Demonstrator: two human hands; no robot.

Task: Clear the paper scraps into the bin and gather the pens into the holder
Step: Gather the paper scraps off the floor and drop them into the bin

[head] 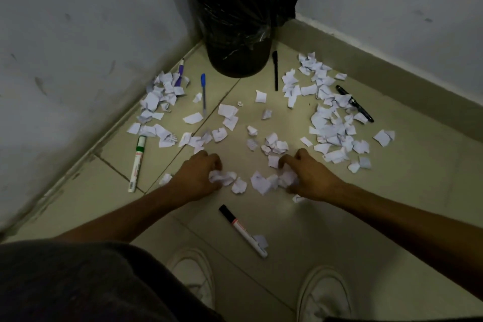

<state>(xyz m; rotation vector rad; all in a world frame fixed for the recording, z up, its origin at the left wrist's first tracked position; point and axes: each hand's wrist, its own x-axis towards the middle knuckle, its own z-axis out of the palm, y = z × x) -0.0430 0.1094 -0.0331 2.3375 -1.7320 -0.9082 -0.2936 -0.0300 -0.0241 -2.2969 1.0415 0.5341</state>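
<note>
A round black bin [239,34] lined with a black plastic bag stands in the wall corner. Torn white paper scraps [328,129] lie on the tiled floor [405,191] in front of the bin, heaped to its left and right and thinner between. Well in front of the bin, the left hand [201,175] curls its fingers round a crumpled clump of scraps. The right hand [307,176] bunches more under curled fingers. A blue-capped ballpoint pen [203,94] lies just left of the bin's base, and a slim black pen [275,70] just right of it. A black-capped white marker [241,230] lies farthest from the bin.
</note>
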